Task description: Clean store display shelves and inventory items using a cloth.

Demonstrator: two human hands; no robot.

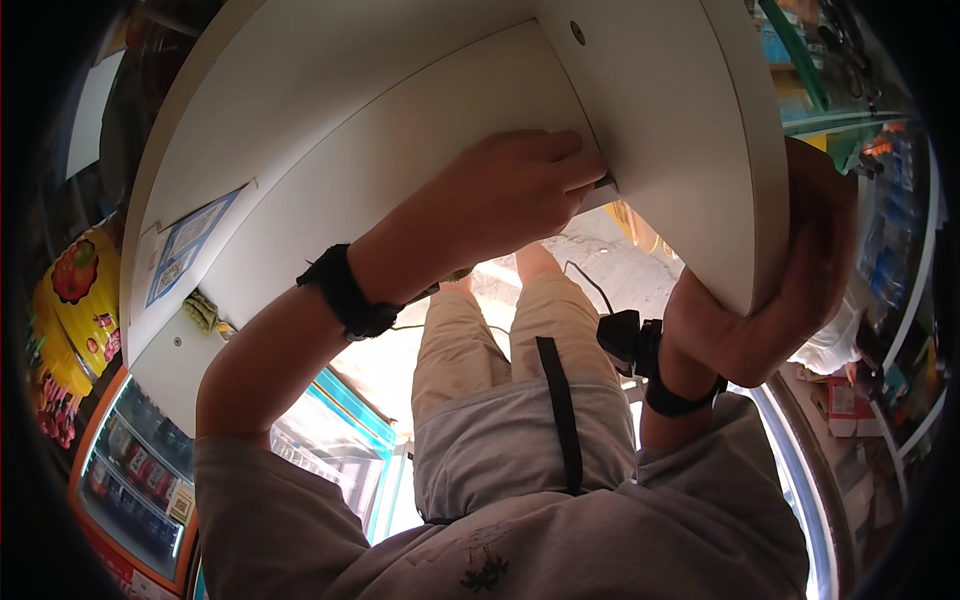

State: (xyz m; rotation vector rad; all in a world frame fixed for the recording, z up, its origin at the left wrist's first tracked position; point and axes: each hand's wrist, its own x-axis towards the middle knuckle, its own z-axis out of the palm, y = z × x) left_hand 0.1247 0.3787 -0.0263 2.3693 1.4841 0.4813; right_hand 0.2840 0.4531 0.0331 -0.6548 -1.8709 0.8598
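My left hand (525, 180) is at the inner corner of a white panelled cabinet or counter (420, 127), its fingers curled down at a small dark piece (604, 182) by the lower edge. Whether the fingers grip that piece cannot be told. Around the outer side of the upright white side panel (675, 135) bends my right hand (810, 247), close against the panel's edge; its fingertips are in shadow and partly hidden. A black strap is on each wrist, and the right one carries a black device (626, 341) with a cable.
A blue-and-white card with printed codes (191, 240) is on the left panel, near a crumpled green cloth (200, 311). Yellow packages (79, 300) and an orange-framed drinks cooler (135, 480) stand left. Shelves with goods (892, 217) are right. My legs are below the panel.
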